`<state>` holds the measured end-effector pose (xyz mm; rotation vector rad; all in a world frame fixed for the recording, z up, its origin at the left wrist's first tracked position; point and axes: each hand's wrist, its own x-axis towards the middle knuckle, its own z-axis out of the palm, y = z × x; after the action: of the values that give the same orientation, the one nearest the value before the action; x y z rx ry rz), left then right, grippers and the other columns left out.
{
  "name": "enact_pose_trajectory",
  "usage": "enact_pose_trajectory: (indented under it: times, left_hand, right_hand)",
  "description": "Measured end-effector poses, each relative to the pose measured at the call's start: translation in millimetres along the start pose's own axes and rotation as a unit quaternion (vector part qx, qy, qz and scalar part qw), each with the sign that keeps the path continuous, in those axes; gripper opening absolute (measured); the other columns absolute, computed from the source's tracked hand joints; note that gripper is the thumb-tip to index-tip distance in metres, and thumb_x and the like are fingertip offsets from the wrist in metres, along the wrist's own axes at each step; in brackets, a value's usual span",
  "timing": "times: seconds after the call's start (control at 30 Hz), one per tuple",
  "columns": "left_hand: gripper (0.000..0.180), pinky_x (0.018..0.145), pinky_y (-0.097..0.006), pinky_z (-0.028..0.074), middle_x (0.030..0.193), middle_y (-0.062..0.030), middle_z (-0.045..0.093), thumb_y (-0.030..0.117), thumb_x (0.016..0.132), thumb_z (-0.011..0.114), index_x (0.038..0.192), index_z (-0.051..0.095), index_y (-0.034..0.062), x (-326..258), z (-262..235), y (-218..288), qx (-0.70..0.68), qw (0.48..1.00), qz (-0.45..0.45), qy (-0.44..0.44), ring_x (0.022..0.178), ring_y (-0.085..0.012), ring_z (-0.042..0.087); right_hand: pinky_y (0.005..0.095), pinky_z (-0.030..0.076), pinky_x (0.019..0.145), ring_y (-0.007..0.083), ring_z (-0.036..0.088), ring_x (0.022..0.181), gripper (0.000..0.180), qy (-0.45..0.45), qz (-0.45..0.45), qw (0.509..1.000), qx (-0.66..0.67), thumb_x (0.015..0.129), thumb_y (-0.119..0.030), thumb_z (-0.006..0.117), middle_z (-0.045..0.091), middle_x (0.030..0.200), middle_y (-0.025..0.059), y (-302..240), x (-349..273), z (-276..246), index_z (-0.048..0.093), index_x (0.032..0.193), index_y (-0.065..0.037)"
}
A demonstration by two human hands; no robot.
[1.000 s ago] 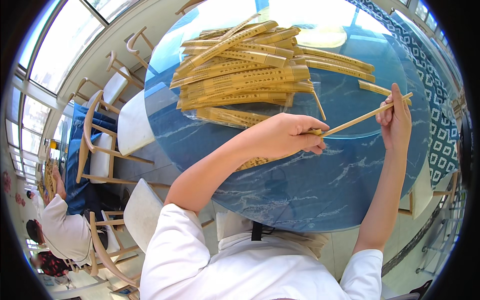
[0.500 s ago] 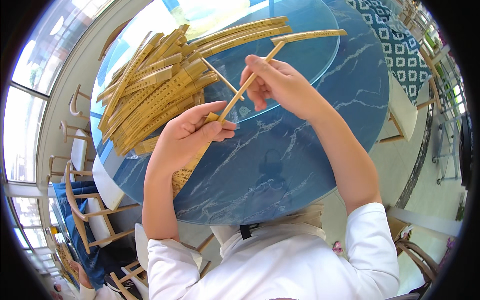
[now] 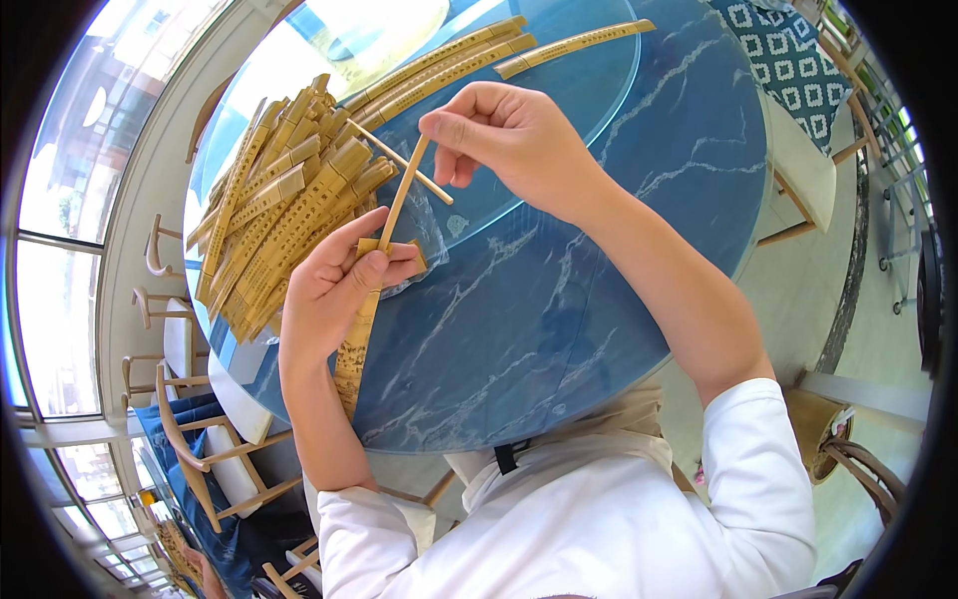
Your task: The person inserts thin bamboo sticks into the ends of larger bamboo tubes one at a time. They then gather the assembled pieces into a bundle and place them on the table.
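My left hand (image 3: 329,290) holds a long yellow-brown printed paper chopstick sleeve (image 3: 354,354) near its upper end, thumb on top and fingers behind. A pale wooden chopstick (image 3: 403,197) stands out of that end, tilted up and to the right. My right hand (image 3: 519,140) pinches the chopstick's upper tip between thumb and forefinger. Just beyond, a loose thin wooden stick (image 3: 424,182) lies on clear plastic (image 3: 429,225). A heap of similar printed sleeves (image 3: 269,240) spreads over the table to the left of my hands. How deep the chopstick sits in the sleeve is hidden.
The round blue marbled table (image 3: 519,339) carries a glass turntable (image 3: 599,120). One sleeve (image 3: 574,48) lies apart at the far side. Wooden chairs (image 3: 185,439) stand to the left, and a patterned cloth (image 3: 788,70) covers a seat at the right.
My right hand has shifted from partway along the chopstick to its upper tip. The chopstick stands steeper, and less of it shows above my left hand. The whole view has shifted slightly.
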<state>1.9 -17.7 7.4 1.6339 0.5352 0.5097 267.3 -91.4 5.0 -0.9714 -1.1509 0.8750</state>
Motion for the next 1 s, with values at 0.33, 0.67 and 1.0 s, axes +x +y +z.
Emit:
enact_pose_trajectory:
  times: [0.33, 0.67, 1.0]
  left_hand:
    - [0.053, 0.097, -0.035, 0.061, 0.122, -0.0186, 0.072, 0.000, 0.107, 0.059, 0.157, 0.042, -0.0047, 1, 6, 2, 0.018, 1.000, 0.020, 0.010, 0.111, -0.0263, 0.075]
    - [0.059, 0.094, -0.033, 0.060, 0.113, -0.0162, 0.073, 0.002, 0.106, 0.061, 0.160, 0.037, -0.0022, 1, 17, 1, -0.035, 0.998, -0.041, -0.021, 0.107, -0.0224, 0.075]
    - [0.021, 0.083, -0.030, 0.060, 0.095, -0.0075, 0.075, 0.016, 0.107, 0.064, 0.110, 0.067, -0.0043, -10, -18, 18, 0.073, 0.990, -0.107, 0.054, 0.088, -0.0140, 0.073]
  right_hand:
    - [0.0256, 0.048, 0.058, 0.0076, 0.062, 0.062, 0.027, -0.210, 0.187, 0.959, -0.039, 0.105, -0.026, 0.065, 0.071, 0.071, 0.0034, -12, -19, 30, 0.077, 0.100, -0.002]
    - [0.0228, 0.048, 0.060, 0.0051, 0.057, 0.066, 0.011, -0.166, 0.144, 0.974, -0.046, 0.102, -0.012, 0.064, 0.069, 0.083, -0.0002, -1, -19, 32, 0.068, 0.104, -0.002]
    - [0.0373, 0.053, 0.092, 0.0258, 0.063, 0.103, 0.027, -0.012, -0.079, 0.888, -0.453, 0.097, -0.026, 0.073, 0.071, 0.100, 0.0086, 23, 0, -6, 0.073, 0.106, 0.000]
